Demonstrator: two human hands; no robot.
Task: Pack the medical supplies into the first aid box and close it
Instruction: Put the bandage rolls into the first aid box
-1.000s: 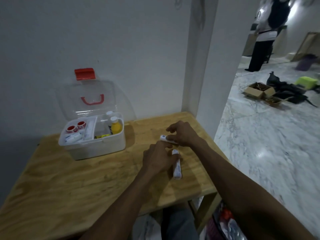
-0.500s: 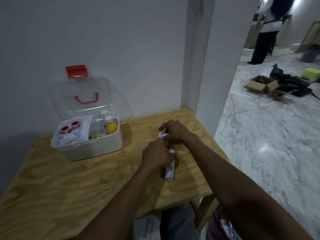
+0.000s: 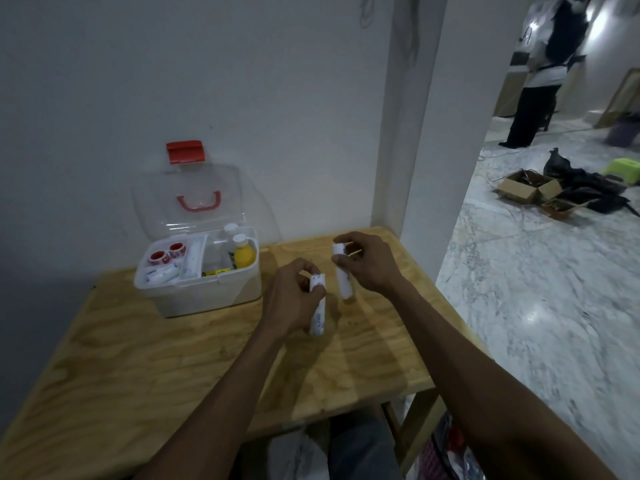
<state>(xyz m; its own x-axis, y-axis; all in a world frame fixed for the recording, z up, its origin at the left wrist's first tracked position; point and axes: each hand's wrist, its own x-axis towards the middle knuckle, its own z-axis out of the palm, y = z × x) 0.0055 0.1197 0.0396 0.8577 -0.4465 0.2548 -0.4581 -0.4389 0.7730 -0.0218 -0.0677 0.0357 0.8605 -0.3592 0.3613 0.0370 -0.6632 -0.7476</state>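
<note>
The white first aid box [image 3: 207, 294] stands open at the back left of the wooden table [image 3: 145, 358], its clear lid [image 3: 194, 199] with red handle and latch leaning on the wall. Inside are red-printed tape rolls [image 3: 168, 252], white packets [image 3: 161, 274] and a yellow bottle [image 3: 243, 255]. My left hand [image 3: 291, 299] grips a white tube [image 3: 318, 315] just right of the box. My right hand [image 3: 363, 263] holds a second white tube [image 3: 344, 282] a little further right, both lifted above the table.
A white wall runs behind the table and a white pillar [image 3: 426, 133] stands at its back right corner. Right of the table is marble floor [image 3: 536, 306] with cardboard boxes [image 3: 526, 188], dark bags and a person [image 3: 540, 71] standing far off.
My hands were together over the two tubes on the table; now they have parted, each holding one tube raised off the surface.
</note>
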